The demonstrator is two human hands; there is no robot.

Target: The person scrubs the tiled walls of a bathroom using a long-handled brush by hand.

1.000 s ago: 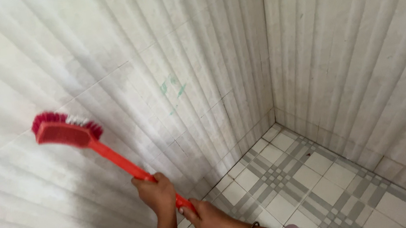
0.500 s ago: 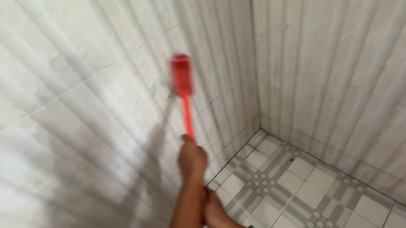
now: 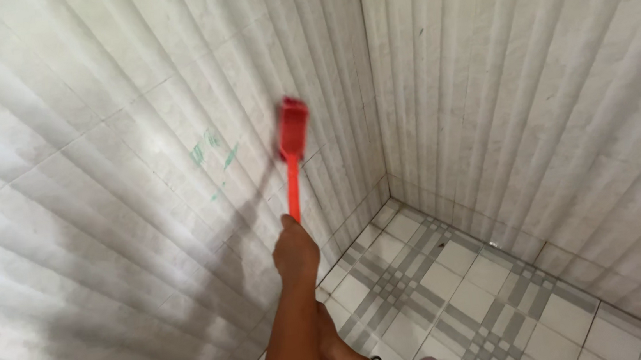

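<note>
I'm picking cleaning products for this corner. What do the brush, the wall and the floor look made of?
Brush: probably plastic, one uniform bright red, smooth handle. Wall: likely glazed ceramic tile, pale with ribbed stripes and grout lines. Floor: also tile by the look, white squares with grey checked bands, matte.

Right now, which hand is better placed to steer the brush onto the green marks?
Probably the left hand: it grips the red brush handle high up, nearest the green marks. The right hand sits lower, half hidden behind that arm.

White ribbed wall tiles [image 3: 86,187] with green marks [image 3: 212,155]; grey-checked floor tiles [image 3: 457,292].
</note>
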